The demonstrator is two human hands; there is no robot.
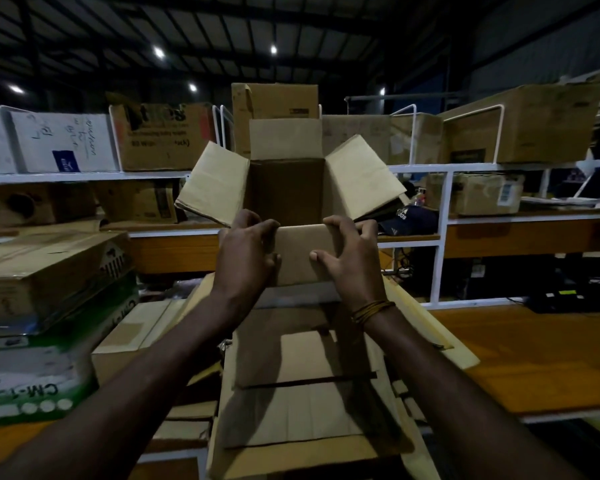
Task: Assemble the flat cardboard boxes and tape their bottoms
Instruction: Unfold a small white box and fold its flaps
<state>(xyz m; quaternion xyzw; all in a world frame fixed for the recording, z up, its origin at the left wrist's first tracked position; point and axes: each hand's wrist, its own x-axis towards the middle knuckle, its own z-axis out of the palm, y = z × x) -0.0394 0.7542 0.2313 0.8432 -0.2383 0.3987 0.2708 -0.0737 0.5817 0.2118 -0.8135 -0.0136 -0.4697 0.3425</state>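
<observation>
I hold a small brown cardboard box (286, 192) up in front of me, squared open, its open end facing me. Its left, right and far flaps splay outward. The near flap (300, 252) is folded down toward me. My left hand (245, 252) grips the box's near left corner and that flap's left edge. My right hand (352, 259) grips the near right corner, fingers spread over the flap. Beneath my arms lies a pile of flat cardboard boxes (302, 393) on the wooden table (520, 358). No tape is visible.
Stacked cartons (45, 275) and a green-and-white box (32, 379) stand at my left. White-framed shelves (440, 233) behind hold several cartons and a dark cap (411, 220). A black device (565, 297) sits at the table's far right.
</observation>
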